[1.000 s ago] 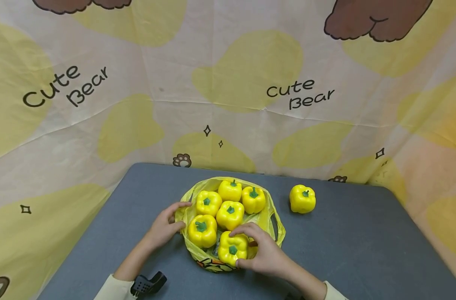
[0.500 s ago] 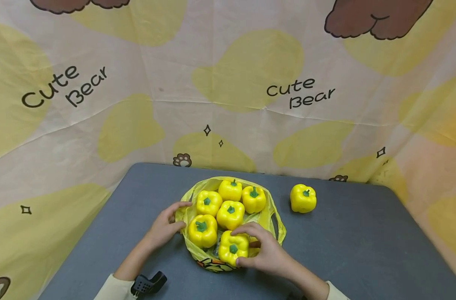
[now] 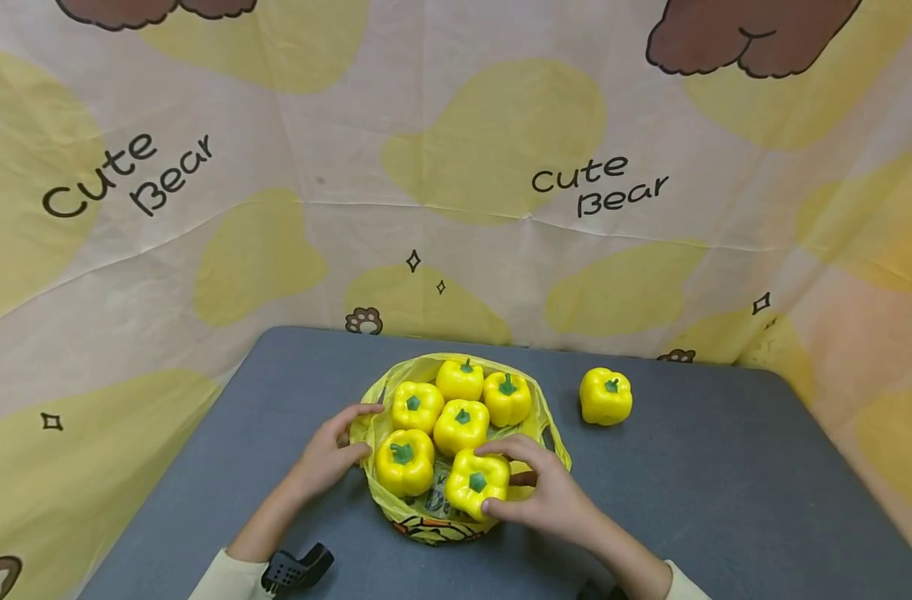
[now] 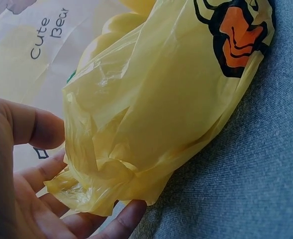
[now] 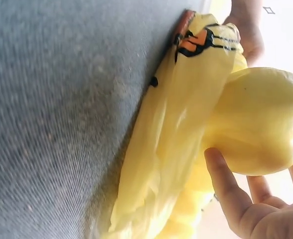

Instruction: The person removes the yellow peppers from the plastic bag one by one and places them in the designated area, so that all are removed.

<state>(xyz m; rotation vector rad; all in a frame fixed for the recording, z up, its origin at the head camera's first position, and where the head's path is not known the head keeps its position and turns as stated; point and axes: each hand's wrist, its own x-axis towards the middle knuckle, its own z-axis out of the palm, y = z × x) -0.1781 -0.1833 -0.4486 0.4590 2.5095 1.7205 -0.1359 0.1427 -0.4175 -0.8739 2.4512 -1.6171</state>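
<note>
A yellow plastic bag (image 3: 538,429) sits on the table with its mouth spread wide, several yellow bell peppers (image 3: 417,406) with green stems inside it. My left hand (image 3: 332,450) holds the bag's left side; in the left wrist view, fingers curl about the crumpled plastic (image 4: 106,179). Above the bag's near right part, my right hand (image 3: 542,487) grips one bell pepper (image 3: 477,483) between thumb and fingers. In the right wrist view this bell pepper (image 5: 260,122) is raised partly above the bag's rim.
Another yellow bell pepper (image 3: 605,397) stands on the grey table (image 3: 726,483) to the right of the bag. A patterned cloth (image 3: 486,150) hangs behind the table. A black device (image 3: 297,567) is by the left wrist.
My right hand has lifted the bell pepper from the bag's near part and shifted it slightly right and away from me. The left hand stays in place.
</note>
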